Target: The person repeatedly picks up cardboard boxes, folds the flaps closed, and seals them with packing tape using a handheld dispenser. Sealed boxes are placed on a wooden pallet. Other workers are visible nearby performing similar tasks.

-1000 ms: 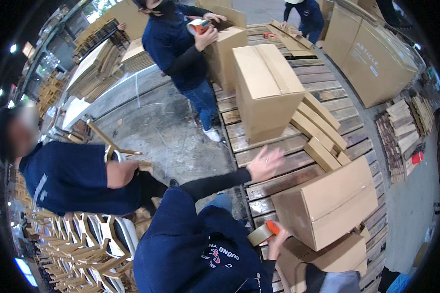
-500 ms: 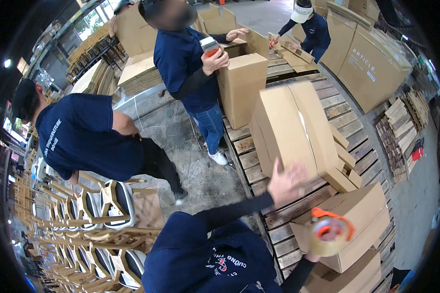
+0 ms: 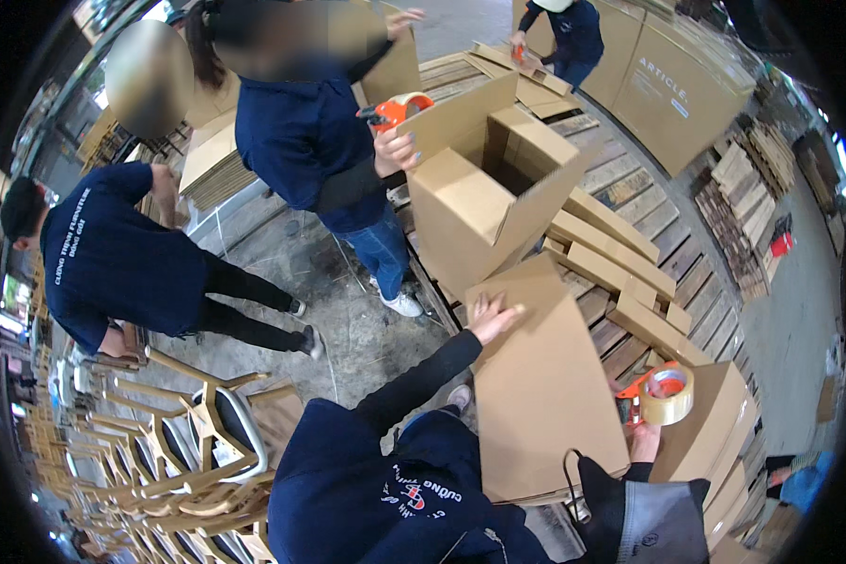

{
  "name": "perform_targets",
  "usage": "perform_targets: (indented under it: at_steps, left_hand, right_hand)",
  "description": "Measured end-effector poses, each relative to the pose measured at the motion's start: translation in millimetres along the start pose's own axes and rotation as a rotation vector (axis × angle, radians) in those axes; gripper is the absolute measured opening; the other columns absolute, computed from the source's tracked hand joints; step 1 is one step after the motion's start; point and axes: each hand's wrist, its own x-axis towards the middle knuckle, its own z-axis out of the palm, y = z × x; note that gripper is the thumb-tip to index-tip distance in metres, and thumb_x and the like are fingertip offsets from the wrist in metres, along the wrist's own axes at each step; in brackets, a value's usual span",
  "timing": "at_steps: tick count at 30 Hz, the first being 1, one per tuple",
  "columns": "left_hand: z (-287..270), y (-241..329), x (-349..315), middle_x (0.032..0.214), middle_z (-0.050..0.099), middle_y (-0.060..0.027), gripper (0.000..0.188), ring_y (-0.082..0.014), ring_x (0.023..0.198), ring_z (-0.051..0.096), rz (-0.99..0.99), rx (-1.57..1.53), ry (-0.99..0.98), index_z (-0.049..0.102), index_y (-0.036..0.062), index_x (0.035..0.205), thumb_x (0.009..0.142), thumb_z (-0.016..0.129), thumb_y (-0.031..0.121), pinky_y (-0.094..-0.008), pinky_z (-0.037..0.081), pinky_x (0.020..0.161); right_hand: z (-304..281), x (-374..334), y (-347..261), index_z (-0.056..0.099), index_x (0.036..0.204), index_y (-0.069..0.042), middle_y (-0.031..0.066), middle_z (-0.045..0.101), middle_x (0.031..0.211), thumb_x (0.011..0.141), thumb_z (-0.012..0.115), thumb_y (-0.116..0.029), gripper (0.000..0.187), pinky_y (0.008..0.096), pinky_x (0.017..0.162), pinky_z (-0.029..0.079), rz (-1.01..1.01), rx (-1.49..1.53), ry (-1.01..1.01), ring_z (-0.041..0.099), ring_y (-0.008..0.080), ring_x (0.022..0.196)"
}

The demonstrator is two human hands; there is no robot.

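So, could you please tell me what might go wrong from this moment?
The brown box has only the left hand on it near its far end, so a bump might shift it.

The right hand holds a tape dispenser close to the box's side, which it could scrape.

The open carton stands close beyond the box, so a push could knock it.
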Motion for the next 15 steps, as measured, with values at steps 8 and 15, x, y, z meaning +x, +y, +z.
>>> perform_targets:
  at_steps: [8,15]
  left_hand:
    - [26.5,-49.2,16.6,0.126,0.052,-0.0218,0.085,-0.028,0.109,0.058,0.07,-0.909,0.107,0.028,-0.0062,0.137,0.074,0.078,0.02,-0.0354,0.051,0.089]
    - [24.4,-39.9,136.3,0.103,0.068,-0.0164,0.062,-0.0234,0.093,0.064,0.172,-0.318,0.048,0.064,-0.0042,0.109,0.076,0.076,0.046,-0.0347,0.05,0.085]
  right_hand:
    - [15.6,-20.5,2.7,0.043,0.126,-0.006,0.0277,0.047,0.132,0.09,0.053,-0.05,0.058,0.0466,0.092,0.049,-0.028,-0.134,0.047,0.047,0.0395,0.122]
    - [19.9,-52.7,2.5,0.044,0.123,-0.004,0.0286,0.051,0.127,0.09,0.053,-0.051,0.058,0.0467,0.089,0.051,-0.088,-0.401,0.101,0.053,0.0407,0.116]
